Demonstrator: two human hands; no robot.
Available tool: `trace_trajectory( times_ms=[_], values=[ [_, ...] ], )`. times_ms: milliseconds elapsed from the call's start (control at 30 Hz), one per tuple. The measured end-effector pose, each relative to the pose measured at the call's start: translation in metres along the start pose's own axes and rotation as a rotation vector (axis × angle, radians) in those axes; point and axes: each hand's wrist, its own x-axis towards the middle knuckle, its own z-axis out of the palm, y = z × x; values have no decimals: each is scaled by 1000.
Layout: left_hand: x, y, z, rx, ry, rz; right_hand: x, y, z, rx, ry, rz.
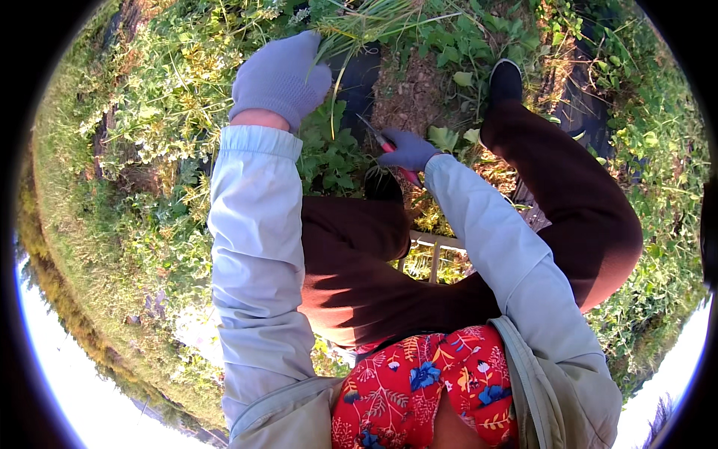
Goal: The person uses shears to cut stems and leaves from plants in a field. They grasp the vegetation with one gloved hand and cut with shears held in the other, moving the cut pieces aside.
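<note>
My left hand (280,78), in a pale knitted glove, is closed on long green grass blades (370,25) at the top of the view. Its fingertips are partly hidden by the fist and the grass. Lower and to the right, my right hand (412,150), also gloved, grips a pair of pointed snips (387,145) with red handles. Their thin metal tip points up and left, over black plastic mulch film (359,73). Whether the blades are apart is too small to tell. Broad-leaved plants (331,146) grow just left of the snips.
A strip of bare soil (409,90) runs beside the film. My dark shoe (505,81) rests to the right among leaves. Beneath my legs shows a slatted frame (435,241). Dense weeds and vines (168,112) spread on the left, with more greenery (656,168) on the right.
</note>
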Motion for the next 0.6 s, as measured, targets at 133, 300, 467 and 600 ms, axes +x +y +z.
trace_trajectory(
  times_ms=[133, 300, 467, 600],
  values=[
    [-4, -7, 1, -4, 30, -2, -27, 21, -43, -226, 55, 193],
    [-4, -6, -6, -39, 192, -61, -31, 83, -67, 135, 528, 519],
    [9, -12, -16, -152, 476, -218, -18, 82, -57, 1130, 895, 491],
    [14, -53, 3, -211, 685, -233, -26, 45, -36, 606, 944, 408]
  ],
)
